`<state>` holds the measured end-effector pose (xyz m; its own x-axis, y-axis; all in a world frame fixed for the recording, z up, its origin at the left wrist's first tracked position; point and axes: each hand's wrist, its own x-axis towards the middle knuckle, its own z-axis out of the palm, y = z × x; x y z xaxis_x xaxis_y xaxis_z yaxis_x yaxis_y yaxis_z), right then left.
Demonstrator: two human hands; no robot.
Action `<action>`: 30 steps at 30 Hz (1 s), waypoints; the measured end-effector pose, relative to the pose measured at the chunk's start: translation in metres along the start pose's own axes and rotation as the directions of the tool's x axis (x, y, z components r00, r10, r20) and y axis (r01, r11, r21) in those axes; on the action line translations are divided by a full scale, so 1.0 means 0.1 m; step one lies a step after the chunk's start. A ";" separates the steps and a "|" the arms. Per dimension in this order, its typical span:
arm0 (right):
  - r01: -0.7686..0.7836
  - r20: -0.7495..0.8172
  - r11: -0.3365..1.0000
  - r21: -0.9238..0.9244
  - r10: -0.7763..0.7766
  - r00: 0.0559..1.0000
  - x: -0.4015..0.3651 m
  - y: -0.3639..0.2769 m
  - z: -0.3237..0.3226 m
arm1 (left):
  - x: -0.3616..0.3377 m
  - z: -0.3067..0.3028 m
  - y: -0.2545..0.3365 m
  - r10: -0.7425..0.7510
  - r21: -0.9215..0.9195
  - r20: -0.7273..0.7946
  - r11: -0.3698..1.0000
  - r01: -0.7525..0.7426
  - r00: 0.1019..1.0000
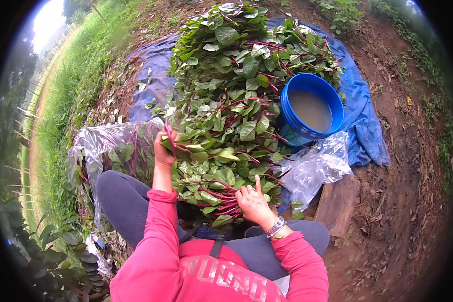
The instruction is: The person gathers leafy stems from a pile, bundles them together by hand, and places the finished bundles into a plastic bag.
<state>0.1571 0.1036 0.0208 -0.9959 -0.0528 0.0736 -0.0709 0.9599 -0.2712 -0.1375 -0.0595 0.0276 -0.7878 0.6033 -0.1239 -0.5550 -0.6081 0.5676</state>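
My left hand (164,147) is closed around a few red-purple stems of Malabar spinach (201,151), their green leaves pointing right. Lower down, my right hand (254,203) curls its fingers over the stem ends of a bunch of Malabar spinach (219,196) in front of my lap. Its index finger sticks out straight. Just beyond both hands rises a large heap of the same leafy stems (236,75). Beside my left hand stands a clear plastic bag (108,146) with leafy stems inside.
A blue bucket (285,103) of murky water stands right of the heap on a blue tarp (355,90). Nearer me lie another clear plastic bag (314,168) and a wooden board (337,204). Bare soil (397,201) lies to the right, grass (65,136) to the left.
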 end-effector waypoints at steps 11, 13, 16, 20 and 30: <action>0.069 -0.063 0.980 0.189 -0.058 0.996 0.11 -0.03 0.05 | -0.17 0.30 -1.11 -0.356 -0.205 0.235 0.891 0.404 0.905; 0.052 0.040 0.997 0.058 -0.055 0.998 0.11 -0.07 -0.04 | -0.15 0.25 -1.18 -0.215 0.095 -0.295 0.963 0.252 0.931; 0.079 0.021 0.997 0.015 -0.079 0.997 0.11 -0.06 -0.10 | -0.20 0.17 -1.13 -0.247 0.058 -0.250 0.961 0.269 0.936; 0.065 -0.015 0.998 0.011 -0.065 0.998 0.11 -0.02 -0.06 | -0.23 0.14 -1.09 -0.432 -0.068 -0.173 0.902 0.427 0.885; 0.001 0.025 1.000 0.010 -0.002 1.000 0.11 0.07 -0.05 | -0.29 0.38 -1.20 -0.438 0.410 -0.180 0.781 0.471 0.881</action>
<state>0.1457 0.1114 0.0245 -0.9969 -0.0612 0.0496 -0.0728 0.9570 -0.2808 -0.0378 0.0154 -0.0055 -0.4993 0.7048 -0.5039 -0.6955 0.0208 0.7182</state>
